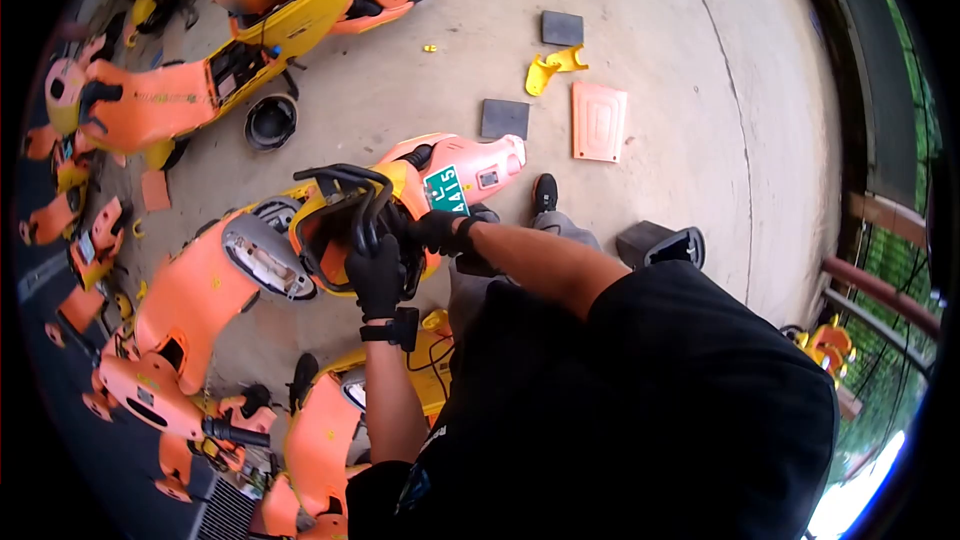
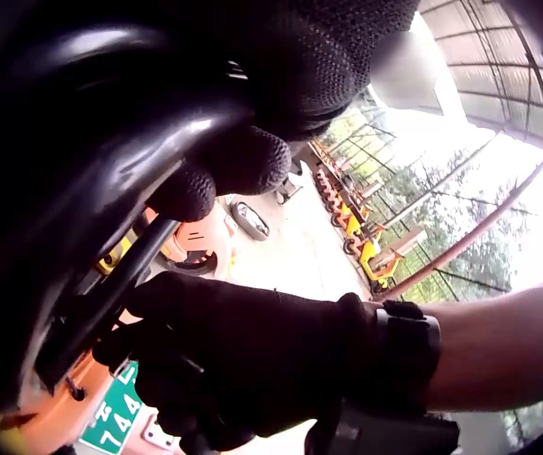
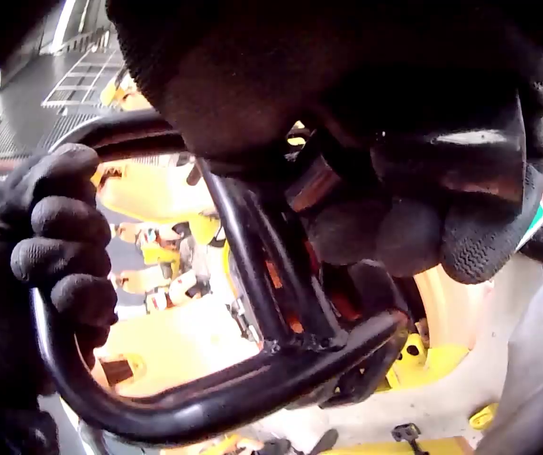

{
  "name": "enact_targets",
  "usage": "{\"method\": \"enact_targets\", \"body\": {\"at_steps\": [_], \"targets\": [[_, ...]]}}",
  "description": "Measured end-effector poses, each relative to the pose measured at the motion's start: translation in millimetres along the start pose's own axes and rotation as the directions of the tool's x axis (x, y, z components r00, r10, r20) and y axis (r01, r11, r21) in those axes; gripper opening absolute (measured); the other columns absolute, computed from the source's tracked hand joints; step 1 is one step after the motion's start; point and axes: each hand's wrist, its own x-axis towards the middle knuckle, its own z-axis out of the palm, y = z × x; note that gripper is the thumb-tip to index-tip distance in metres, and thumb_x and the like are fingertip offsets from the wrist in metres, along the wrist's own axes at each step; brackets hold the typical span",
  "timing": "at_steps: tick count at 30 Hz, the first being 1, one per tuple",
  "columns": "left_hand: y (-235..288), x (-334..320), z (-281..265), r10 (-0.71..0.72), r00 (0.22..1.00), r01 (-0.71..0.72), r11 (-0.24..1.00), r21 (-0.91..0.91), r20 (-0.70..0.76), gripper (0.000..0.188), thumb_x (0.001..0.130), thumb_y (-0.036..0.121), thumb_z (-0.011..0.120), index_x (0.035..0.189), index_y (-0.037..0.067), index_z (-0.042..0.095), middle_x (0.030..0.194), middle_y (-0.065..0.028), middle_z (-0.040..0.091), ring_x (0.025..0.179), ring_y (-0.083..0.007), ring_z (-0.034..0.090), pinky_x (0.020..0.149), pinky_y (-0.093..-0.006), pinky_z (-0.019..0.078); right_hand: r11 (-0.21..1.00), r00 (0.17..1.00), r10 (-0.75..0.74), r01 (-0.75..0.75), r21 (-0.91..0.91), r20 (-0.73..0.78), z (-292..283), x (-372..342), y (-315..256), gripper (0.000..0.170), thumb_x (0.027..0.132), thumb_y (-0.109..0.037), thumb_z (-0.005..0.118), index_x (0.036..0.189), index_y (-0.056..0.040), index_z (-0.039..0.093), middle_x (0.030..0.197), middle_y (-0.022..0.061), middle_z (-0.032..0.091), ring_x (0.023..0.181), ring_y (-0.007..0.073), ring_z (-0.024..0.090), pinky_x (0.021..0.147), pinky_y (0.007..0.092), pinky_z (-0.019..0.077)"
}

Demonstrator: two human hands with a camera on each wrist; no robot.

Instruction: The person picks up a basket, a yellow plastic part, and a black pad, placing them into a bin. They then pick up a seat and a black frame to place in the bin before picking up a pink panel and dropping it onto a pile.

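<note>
A black tubular metal frame [image 1: 345,180] [image 3: 186,409] stands over the rear of an orange and yellow scooter [image 1: 195,290] with a green plate [image 1: 446,190]. The black-gloved left hand [image 1: 375,278] [image 3: 63,242] grips the tube, its fingers curled round it. Close beside it, the gloved right hand [image 1: 436,232] [image 2: 243,355] curls round a dark, shiny cylindrical object [image 3: 466,152] above the frame's bars; what that object is cannot be told. Dark glove and tube fill much of the left wrist view, hiding the contact there.
More orange scooters [image 1: 165,105] stand to the left and upper left. On the concrete lie a black helmet-like bowl [image 1: 271,122], dark flat plates [image 1: 505,119], yellow pieces [image 1: 541,76] and an orange panel [image 1: 599,121]. A dark bin [image 1: 645,243] is by the person's right side.
</note>
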Motion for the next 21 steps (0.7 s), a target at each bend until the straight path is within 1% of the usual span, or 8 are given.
{"method": "enact_targets", "body": {"at_steps": [3, 4, 9, 10, 12, 14, 15, 21], "targets": [[-4, 3, 9, 0.403, 0.911, -0.393, 0.913, 0.113, -0.090, 0.035, 0.071, 0.008, 0.060, 0.103, -0.005, 0.053, 0.098, -0.0106, 0.059, 0.089, -0.0174, 0.056, 0.080, -0.0302, 0.0438, 0.996, 0.999, -0.010, 0.013, 0.083, -0.031, 5, 31, 22, 0.046, 0.073, -0.053, 0.053, 0.081, -0.0086, 0.062, 0.068, 0.0060, 0.058, 0.055, 0.0167, 0.051, 0.047, 0.0312, 0.0410], [8, -4, 11, 0.308, 0.947, -0.289, 0.941, 0.174, -0.093, 0.038, 0.070, 0.007, 0.058, 0.106, -0.006, 0.052, 0.101, -0.0114, 0.059, 0.092, -0.0186, 0.055, 0.083, -0.0307, 0.0422, 0.997, 1.000, -0.018, 0.018, 0.077, -0.003, 5, 42, 24, 0.052, 0.073, -0.054, 0.051, 0.087, -0.0057, 0.062, 0.076, 0.0093, 0.061, 0.064, 0.0201, 0.056, 0.053, 0.0329, 0.0447], [-6, 6, 20, 0.449, 0.890, -0.416, 0.871, 0.260, -0.080, 0.037, 0.068, 0.005, 0.055, 0.104, -0.007, 0.053, 0.099, -0.0134, 0.059, 0.090, -0.0217, 0.056, 0.081, -0.0330, 0.0432, 0.986, 0.972, -0.166, 0.160, -0.051, -0.169, 11, 40, 15, 0.058, 0.072, -0.054, 0.049, 0.094, -0.0024, 0.062, 0.086, 0.0140, 0.063, 0.076, 0.0238, 0.062, 0.062, 0.0342, 0.0482], [-1, 4, 23, 0.664, 0.747, -0.574, 0.616, 0.540, 0.036, 0.032, 0.070, 0.006, 0.055, 0.099, -0.007, 0.054, 0.092, -0.0129, 0.060, 0.081, -0.0207, 0.057, 0.073, -0.0320, 0.0448, 0.976, 0.952, -0.210, 0.190, -0.109, -0.225, 11, 32, 13, 0.057, 0.071, -0.053, 0.049, 0.094, -0.0023, 0.062, 0.087, 0.0146, 0.063, 0.077, 0.0239, 0.062, 0.063, 0.0341, 0.0481], [-37, 28, -4, 0.679, 0.731, -0.525, 0.508, 0.682, 0.057, 0.022, 0.073, 0.009, 0.054, 0.089, -0.006, 0.056, 0.077, -0.0107, 0.059, 0.064, -0.0174, 0.055, 0.057, -0.0287, 0.0446, 0.951, 0.906, -0.278, 0.214, -0.221, -0.320, 12, 5, 23, 0.057, 0.070, -0.052, 0.049, 0.095, -0.0020, 0.062, 0.088, 0.0156, 0.063, 0.080, 0.0240, 0.062, 0.065, 0.0338, 0.0479], [-31, 15, 1, 0.297, 0.942, -0.232, 0.911, 0.340, -0.154, 0.018, 0.074, 0.011, 0.055, 0.083, -0.004, 0.057, 0.068, -0.0075, 0.057, 0.054, -0.0138, 0.052, 0.048, -0.0261, 0.0417, 0.911, 0.907, -0.350, 0.272, -0.311, -0.233, 0, -31, 28, 0.054, 0.070, -0.054, 0.046, 0.088, -0.0066, 0.065, 0.084, 0.0167, 0.063, 0.081, 0.0267, 0.062, 0.069, 0.0350, 0.0468], [-27, 9, 4, 0.080, 0.966, -0.050, 0.991, 0.127, -0.245, 0.017, 0.074, 0.012, 0.055, 0.080, -0.004, 0.058, 0.063, -0.0059, 0.056, 0.049, -0.0120, 0.050, 0.044, -0.0247, 0.0403, 0.874, 0.898, -0.410, 0.336, -0.352, -0.161, -7, -73, 25, 0.051, 0.069, -0.050, 0.048, 0.089, -0.0059, 0.065, 0.085, 0.0159, 0.063, 0.080, 0.0264, 0.062, 0.070, 0.0346, 0.0472], [-11, -39, 59, 0.191, 0.971, -0.124, 0.918, 0.377, -0.147, 0.037, 0.067, 0.004, 0.050, 0.102, -0.007, 0.056, 0.091, -0.0145, 0.061, 0.068, -0.0199, 0.061, 0.056, -0.0279, 0.0504, 0.859, 0.869, -0.421, 0.289, -0.423, -0.259, -5, -146, 57, 0.044, 0.071, -0.042, 0.047, 0.088, -0.0050, 0.065, 0.086, 0.0152, 0.064, 0.083, 0.0264, 0.062, 0.071, 0.0350, 0.0475]]}}
